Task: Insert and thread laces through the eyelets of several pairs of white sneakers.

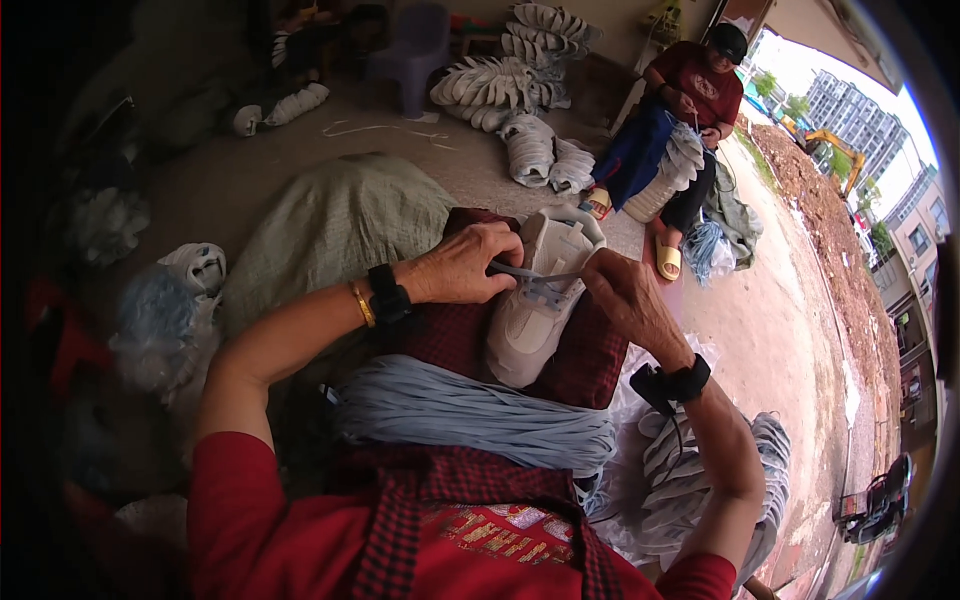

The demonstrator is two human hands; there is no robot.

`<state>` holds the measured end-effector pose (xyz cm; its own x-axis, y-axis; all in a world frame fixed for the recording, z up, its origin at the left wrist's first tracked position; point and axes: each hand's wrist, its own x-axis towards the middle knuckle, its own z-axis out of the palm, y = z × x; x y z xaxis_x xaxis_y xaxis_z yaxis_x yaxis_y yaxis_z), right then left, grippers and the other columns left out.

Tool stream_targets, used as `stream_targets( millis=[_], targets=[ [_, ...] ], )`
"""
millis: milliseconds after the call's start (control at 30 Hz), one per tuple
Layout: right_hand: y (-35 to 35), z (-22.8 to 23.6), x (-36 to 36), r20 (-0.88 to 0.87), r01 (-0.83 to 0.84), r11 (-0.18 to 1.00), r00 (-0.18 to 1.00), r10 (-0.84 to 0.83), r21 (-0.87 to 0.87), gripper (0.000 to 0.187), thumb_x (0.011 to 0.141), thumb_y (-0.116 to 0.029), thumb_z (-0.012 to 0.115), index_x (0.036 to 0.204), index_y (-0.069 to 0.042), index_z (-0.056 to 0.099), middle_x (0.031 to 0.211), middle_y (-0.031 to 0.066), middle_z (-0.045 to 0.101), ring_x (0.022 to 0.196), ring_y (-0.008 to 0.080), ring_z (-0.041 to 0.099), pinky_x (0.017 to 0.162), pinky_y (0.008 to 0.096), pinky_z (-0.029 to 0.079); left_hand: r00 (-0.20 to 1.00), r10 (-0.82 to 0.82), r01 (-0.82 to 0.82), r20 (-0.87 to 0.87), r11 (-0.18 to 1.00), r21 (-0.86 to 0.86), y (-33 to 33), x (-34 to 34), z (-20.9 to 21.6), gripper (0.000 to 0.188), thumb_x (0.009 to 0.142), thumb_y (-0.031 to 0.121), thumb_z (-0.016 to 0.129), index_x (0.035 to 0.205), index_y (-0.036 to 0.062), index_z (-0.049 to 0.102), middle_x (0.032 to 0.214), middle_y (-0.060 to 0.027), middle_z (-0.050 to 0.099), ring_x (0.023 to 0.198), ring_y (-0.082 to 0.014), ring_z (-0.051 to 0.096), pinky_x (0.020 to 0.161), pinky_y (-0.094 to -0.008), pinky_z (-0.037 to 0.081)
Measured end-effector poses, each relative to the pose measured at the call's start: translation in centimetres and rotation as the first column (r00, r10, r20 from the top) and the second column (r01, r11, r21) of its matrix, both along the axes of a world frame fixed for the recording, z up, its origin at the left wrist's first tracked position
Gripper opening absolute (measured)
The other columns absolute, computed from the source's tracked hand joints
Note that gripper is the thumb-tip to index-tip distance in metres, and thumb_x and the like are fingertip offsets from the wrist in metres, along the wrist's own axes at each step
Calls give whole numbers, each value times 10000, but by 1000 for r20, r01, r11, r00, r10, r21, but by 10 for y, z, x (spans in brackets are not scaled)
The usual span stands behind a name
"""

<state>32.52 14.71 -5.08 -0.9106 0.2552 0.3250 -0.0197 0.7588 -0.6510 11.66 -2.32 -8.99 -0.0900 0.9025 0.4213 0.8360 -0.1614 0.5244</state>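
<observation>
A pale off-white sneaker upper (pixel 525 335) lies on a dark red checked cushion (pixel 592 365) in front of me, toe toward my body. A grey-blue shoelace (pixel 538 275) crosses its eyelets and stretches between my hands. My left hand (pixel 470 265) pinches one side of the lace, left of the shoe opening. On the other side, my right hand (pixel 632 300) is closed on the lace with bent fingers by the shoe's right edge. Nearer to me, a thick bundle of grey-blue shoelaces (pixel 470 410) lies across my lap, below the cushion.
A greenish woven sack (pixel 335 230) bulges left of the cushion. Stacked shoe uppers (pixel 505 85) stand at the back, more uppers (pixel 680 480) at my right elbow. Another person (pixel 700 95) sits at the far right, handling uppers. A purple chair (pixel 410 55) stands behind.
</observation>
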Motion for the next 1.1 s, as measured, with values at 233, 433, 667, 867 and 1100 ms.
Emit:
stream_targets(
  millis=[233,433,667,867,1100],
  targets=[
    [30,-22,27,-55,-17,866,997,51,499,160,891,-171,655,981,-53,593,824,133,658,693,346,648,580,441,490,973,23,32,-231,972,232,3,-7,-14,127,818,28,680,928,23,616,842,-116,584,770,-320,618,672,-401,494],
    [47,-34,53,-53,73,761,997,-50,645,136,905,-110,615,1033,-84,576,853,115,642,722,331,656,579,424,497,878,23,108,-479,963,245,-11,-32,-7,165,801,108,731,916,73,618,797,-82,535,720,-279,602,645,-399,491],
    [105,6,138,-64,262,673,951,-304,692,84,907,-42,580,986,-64,565,848,136,636,777,363,653,644,438,509,586,228,-18,-778,963,269,-69,-119,21,158,840,127,684,971,107,599,798,-72,496,731,-278,580,637,-399,474],
    [160,77,277,-212,571,320,677,-705,756,108,993,-128,484,976,-39,541,894,183,659,789,382,655,646,436,493,409,576,-358,-708,814,456,-187,-191,90,151,930,92,554,1077,83,587,1010,-131,599,944,-363,617,776,-462,524],
    [215,116,428,-468,661,-45,480,-741,749,229,1021,-142,470,1186,-43,593,980,193,698,819,371,682,638,469,501,71,816,-583,-574,501,640,-320,-229,159,202,991,87,474,1171,52,558,1115,-154,601,1109,-377,562,909,-452,496]
  ],
)
